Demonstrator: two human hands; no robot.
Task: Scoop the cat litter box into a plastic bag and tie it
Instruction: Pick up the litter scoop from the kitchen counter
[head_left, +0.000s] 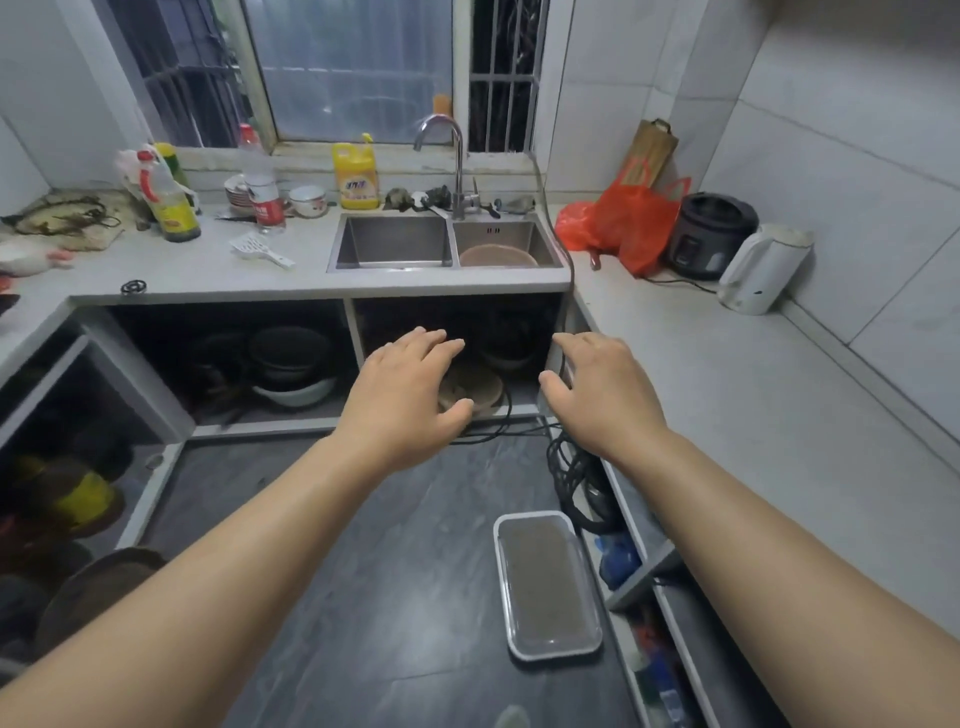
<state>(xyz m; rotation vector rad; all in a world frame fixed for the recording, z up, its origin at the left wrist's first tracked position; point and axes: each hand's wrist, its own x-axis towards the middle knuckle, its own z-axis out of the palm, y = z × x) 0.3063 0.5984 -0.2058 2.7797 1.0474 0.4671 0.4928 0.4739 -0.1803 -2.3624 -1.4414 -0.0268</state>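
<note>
A white-rimmed litter box filled with grey-brown litter lies on the dark floor, lower right of centre. A white slotted litter scoop rests on the counter left of the sink. A red plastic bag sits on the right counter near the corner. My left hand and my right hand are stretched out in the air in front of the cupboard under the sink, fingers relaxed, holding nothing. Both hands hover well above and beyond the litter box.
A double sink with a tap is set into the counter ahead. Bottles and bowls crowd the left counter; a rice cooker and white kettle stand on the right. Black cables hang by the right cupboard. Pots fill the open shelves.
</note>
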